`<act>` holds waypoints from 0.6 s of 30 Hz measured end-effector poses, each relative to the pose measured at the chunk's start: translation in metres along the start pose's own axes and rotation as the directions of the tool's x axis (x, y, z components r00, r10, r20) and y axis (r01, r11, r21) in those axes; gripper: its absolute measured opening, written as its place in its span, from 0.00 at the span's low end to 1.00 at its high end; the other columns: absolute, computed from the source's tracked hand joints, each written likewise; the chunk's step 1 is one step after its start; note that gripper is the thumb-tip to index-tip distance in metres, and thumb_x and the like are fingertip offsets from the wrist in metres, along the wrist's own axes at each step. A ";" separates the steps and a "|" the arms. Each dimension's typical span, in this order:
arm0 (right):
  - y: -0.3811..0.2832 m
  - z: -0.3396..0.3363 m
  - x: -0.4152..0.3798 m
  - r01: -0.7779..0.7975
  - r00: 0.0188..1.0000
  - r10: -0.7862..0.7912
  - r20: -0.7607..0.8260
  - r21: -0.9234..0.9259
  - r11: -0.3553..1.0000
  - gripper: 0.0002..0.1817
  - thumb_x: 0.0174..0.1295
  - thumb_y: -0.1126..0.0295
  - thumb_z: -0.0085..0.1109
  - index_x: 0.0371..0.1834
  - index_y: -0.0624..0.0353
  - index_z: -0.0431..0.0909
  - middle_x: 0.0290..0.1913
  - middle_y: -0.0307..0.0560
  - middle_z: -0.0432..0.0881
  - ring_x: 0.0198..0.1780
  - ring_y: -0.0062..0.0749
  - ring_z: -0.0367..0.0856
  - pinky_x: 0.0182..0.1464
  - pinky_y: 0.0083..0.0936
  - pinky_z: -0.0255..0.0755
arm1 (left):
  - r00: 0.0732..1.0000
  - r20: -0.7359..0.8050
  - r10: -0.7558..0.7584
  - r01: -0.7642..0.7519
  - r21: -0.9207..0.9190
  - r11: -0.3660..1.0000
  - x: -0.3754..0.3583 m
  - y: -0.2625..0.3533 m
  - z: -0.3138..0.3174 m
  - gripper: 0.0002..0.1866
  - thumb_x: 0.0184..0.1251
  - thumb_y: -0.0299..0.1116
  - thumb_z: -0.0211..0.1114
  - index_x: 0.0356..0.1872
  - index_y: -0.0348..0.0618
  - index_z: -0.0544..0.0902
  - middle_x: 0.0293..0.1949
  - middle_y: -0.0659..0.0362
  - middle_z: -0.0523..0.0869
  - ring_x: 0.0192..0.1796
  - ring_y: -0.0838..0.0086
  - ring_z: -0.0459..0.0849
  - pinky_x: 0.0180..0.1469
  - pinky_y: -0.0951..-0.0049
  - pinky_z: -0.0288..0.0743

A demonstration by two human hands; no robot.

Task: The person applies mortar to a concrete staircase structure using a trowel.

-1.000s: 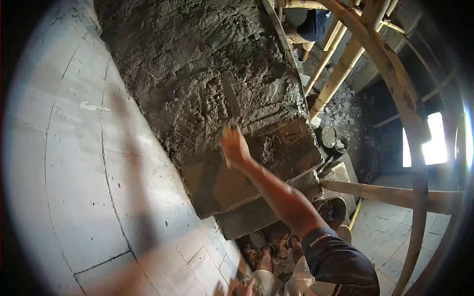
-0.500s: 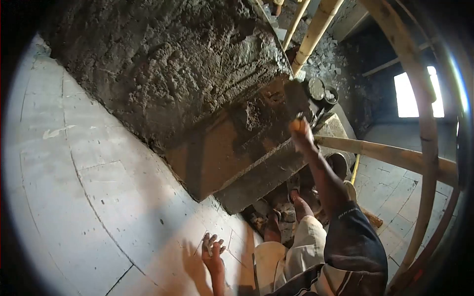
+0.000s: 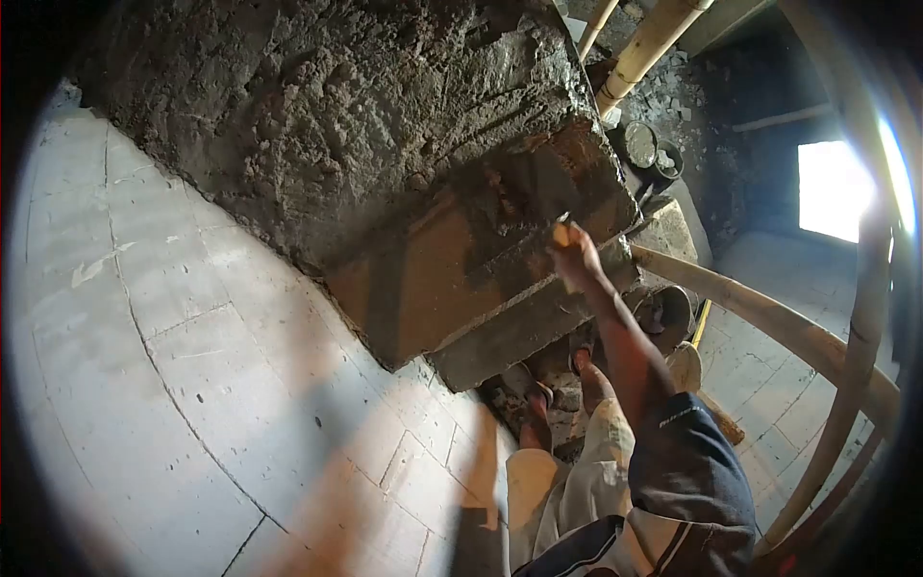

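Observation:
My right hand (image 3: pixel 573 258) is closed around the yellowish handle of a trowel (image 3: pixel 561 233). Its dark flat blade seems to lie against the wet mortar just beyond my fingers, though it blends into the grey surface. The trowel is over a concrete step (image 3: pixel 433 274), whose brown face shows smoother than the rough mortar (image 3: pixel 317 144) spread above it. My left hand is out of the picture.
A pale block wall (image 3: pixel 192 365) runs along the left. Bamboo poles (image 3: pixel 649 58) stand at the top, and a wooden rail (image 3: pixel 750 293) crosses at right. Two containers (image 3: pixel 640 144) sit beyond the step. My feet (image 3: pixel 538 396) are on rubble-strewn ground below.
My right hand has moved left across the step with the trowel. My left hand, earlier open near the wall, has left the view. The camera has shifted slightly.

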State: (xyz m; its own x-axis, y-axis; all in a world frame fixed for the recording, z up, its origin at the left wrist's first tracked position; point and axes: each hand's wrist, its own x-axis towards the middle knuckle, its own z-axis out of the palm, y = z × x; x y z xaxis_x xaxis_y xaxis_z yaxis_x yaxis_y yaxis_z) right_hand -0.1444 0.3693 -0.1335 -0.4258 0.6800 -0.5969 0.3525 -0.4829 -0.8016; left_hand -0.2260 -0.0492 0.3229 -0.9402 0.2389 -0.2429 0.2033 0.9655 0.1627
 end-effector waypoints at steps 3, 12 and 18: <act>-0.030 0.036 -0.044 -0.119 0.990 0.126 0.065 -0.097 0.988 0.11 0.58 0.72 0.58 0.42 0.58 0.70 0.28 0.37 0.73 0.30 0.23 0.73 0.28 0.26 0.67 | 1.000 -0.003 -0.008 0.009 0.039 0.999 0.004 0.000 -0.011 0.20 0.58 0.33 0.62 0.51 0.37 0.76 0.49 0.51 0.79 0.51 0.63 0.79 0.55 0.59 0.69; 0.024 0.145 -0.090 0.059 0.998 -0.058 0.013 -0.229 0.972 0.10 0.62 0.67 0.56 0.42 0.57 0.70 0.29 0.41 0.75 0.29 0.28 0.74 0.30 0.28 0.70 | 0.999 -0.032 0.016 -0.010 0.189 0.982 0.019 -0.002 -0.048 0.19 0.57 0.36 0.63 0.49 0.40 0.77 0.48 0.51 0.80 0.51 0.62 0.79 0.55 0.57 0.67; 0.020 0.071 -0.049 -0.081 0.996 0.090 -0.005 0.388 0.918 0.17 0.68 0.52 0.43 0.38 0.55 0.72 0.27 0.38 0.73 0.26 0.24 0.71 0.28 0.25 0.67 | 0.999 -0.022 0.038 -0.031 0.274 0.961 0.025 -0.012 -0.068 0.19 0.56 0.38 0.64 0.48 0.41 0.78 0.47 0.52 0.81 0.51 0.62 0.79 0.56 0.55 0.66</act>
State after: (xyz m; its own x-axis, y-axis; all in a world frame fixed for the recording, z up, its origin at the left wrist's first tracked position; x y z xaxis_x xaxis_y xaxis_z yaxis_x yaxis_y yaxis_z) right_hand -0.1758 0.2873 -0.1230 -0.3885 0.6366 -0.6662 0.0347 -0.7123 -0.7010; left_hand -0.2708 -0.0624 0.3803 -0.9375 0.2735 -0.2153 0.2994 0.9491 -0.0982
